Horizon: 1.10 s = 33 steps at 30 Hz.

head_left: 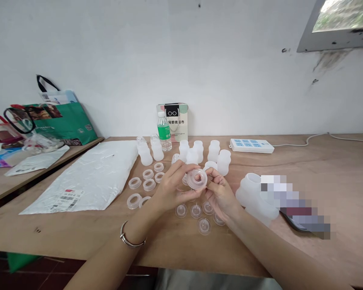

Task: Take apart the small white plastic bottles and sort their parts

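Both hands meet above the middle of the wooden table [320, 173], holding one translucent plastic ring cap [197, 179] between them. My left hand [172, 186] pinches its left rim, a silver bangle on that wrist. My right hand [219, 193] grips its right side with thumb and fingers. Under the hands lie several clear silicone teats [204, 226]. To the left lie several loose ring caps [134, 183]. Behind stand several small frosted bottles [224, 162], two of them capped [145, 153].
A white plastic mailer bag [90, 177] lies at left. A green-labelled water bottle [164, 131] and a small paper bag [177, 121] stand by the wall, a power strip [251, 146] to their right. A frosted container [254, 195] sits right of my hands. A green bag [63, 121] is far left.
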### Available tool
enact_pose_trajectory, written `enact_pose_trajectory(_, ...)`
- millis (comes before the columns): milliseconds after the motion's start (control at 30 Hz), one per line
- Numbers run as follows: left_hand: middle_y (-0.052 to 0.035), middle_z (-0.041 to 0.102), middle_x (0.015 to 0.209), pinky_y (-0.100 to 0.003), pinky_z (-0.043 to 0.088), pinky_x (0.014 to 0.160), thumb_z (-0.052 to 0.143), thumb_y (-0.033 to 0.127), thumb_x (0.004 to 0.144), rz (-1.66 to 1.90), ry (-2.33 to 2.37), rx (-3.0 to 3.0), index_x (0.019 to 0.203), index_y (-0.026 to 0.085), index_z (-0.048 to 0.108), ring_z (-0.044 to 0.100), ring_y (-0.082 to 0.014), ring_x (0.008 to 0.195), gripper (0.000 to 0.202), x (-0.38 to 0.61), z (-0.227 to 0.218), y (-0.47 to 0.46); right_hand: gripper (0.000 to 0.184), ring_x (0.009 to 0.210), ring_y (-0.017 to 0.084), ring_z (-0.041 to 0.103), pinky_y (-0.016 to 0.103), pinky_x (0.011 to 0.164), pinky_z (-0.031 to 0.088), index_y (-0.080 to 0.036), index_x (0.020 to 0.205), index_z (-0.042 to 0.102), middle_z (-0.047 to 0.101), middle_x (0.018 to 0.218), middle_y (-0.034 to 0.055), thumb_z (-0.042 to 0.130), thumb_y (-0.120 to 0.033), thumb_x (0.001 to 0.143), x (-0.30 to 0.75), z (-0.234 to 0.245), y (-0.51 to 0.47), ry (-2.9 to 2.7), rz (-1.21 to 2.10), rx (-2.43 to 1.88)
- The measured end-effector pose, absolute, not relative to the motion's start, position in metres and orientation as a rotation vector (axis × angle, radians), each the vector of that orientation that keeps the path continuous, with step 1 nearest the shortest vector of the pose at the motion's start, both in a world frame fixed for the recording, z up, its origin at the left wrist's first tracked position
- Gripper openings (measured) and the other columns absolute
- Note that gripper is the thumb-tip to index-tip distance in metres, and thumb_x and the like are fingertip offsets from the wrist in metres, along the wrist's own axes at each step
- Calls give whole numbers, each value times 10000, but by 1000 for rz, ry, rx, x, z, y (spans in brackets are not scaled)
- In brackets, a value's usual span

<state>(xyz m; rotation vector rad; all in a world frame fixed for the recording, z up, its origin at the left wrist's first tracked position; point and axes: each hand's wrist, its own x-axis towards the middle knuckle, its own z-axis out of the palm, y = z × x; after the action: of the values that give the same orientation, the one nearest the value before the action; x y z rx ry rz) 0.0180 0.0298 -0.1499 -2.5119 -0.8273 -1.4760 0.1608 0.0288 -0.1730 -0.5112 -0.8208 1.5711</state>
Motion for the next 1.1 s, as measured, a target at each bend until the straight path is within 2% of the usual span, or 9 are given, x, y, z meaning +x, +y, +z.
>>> enact_pose_trajectory(200,-14,595,841,-255,441,604,684,213,727,-1444,-826,-2503,1054,215,563,528,-132,688,348,20,-148,29,277,520,88,501,203,486,406,-214,585,585,614,590,-50,846,-262,508,159,-174,30,-814,1485,-536)
enact_pose_trajectory(333,-25,619,884,-278,447,640,668,166,693,-1459,-806,-2556,1074,227,546,549,-156,737,405,17,-146,30,265,560,101,516,221,527,420,-220,621,599,625,628,-41,833,-331,563,161,-175,30,-879,1445,-537)
enact_pose_trajectory(467,-34,620,926,-319,443,724,662,151,682,-1563,-871,-2595,1084,228,542,558,-180,814,426,13,-146,31,202,660,121,567,254,643,452,-237,784,616,653,719,-27,736,-384,716,164,-172,24,-1037,1310,-597)
enact_pose_trajectory(600,-37,603,955,-311,449,745,635,190,745,-2007,-977,-2618,1198,237,509,550,-162,839,472,11,-148,37,211,751,145,587,310,739,455,-294,978,541,649,861,-18,655,-313,801,164,-167,14,-1070,1037,-645)
enact_pose_trajectory(767,-34,652,959,-307,520,798,555,359,830,-2872,-1421,-2535,1041,214,530,641,-143,853,258,11,-143,46,363,970,169,503,300,797,399,-320,1030,480,514,1070,2,677,-218,743,167,-171,18,-1021,593,-813)
enact_pose_trajectory(833,-51,667,972,-303,531,850,539,378,834,-3101,-1590,-2411,990,192,526,663,-154,907,243,11,-140,47,447,1080,182,455,304,844,387,-320,1073,440,449,1189,19,693,-223,717,169,-178,27,-1007,582,-884)
enact_pose_trajectory(933,-74,672,991,-286,537,899,483,386,865,-3215,-1739,-2348,984,183,529,657,-173,1005,240,11,-136,47,558,1196,208,384,317,903,386,-301,1078,414,394,1274,45,752,-250,637,172,-192,45,-970,676,-953)
enact_pose_trajectory(1000,-78,672,1002,-289,545,901,450,407,883,-3247,-1784,-2360,1023,195,515,655,-179,1024,262,11,-135,46,613,1184,219,407,321,895,414,-290,1033,417,428,1247,52,796,-251,553,174,-203,57,-927,794,-994)
enact_pose_trajectory(1100,-92,678,1019,-296,546,901,454,425,887,-3371,-1824,-2313,1026,191,522,653,-189,1044,281,12,-136,46,596,1047,223,516,328,828,465,-277,931,438,541,1072,33,819,-223,475,177,-218,69,-936,942,-1014)
